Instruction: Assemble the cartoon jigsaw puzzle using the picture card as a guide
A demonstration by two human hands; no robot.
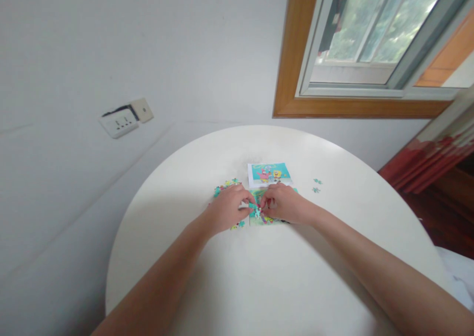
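My forearms (177, 272) reach across the white table (259, 296) to its middle, where my left hand (226, 207) and right hand (283, 203) both pinch one small puzzle piece (256, 210) over the half-built puzzle (264, 220), which I could buckle apart by forcing it in crooked

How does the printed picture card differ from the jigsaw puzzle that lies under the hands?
The picture card lies fully uncovered, while the jigsaw puzzle is largely hidden by the left hand and right hand. The card lies farther from the person; the puzzle nearer. The card has a white border; none shows on the puzzle. Both lie flat on the white table and show teal.
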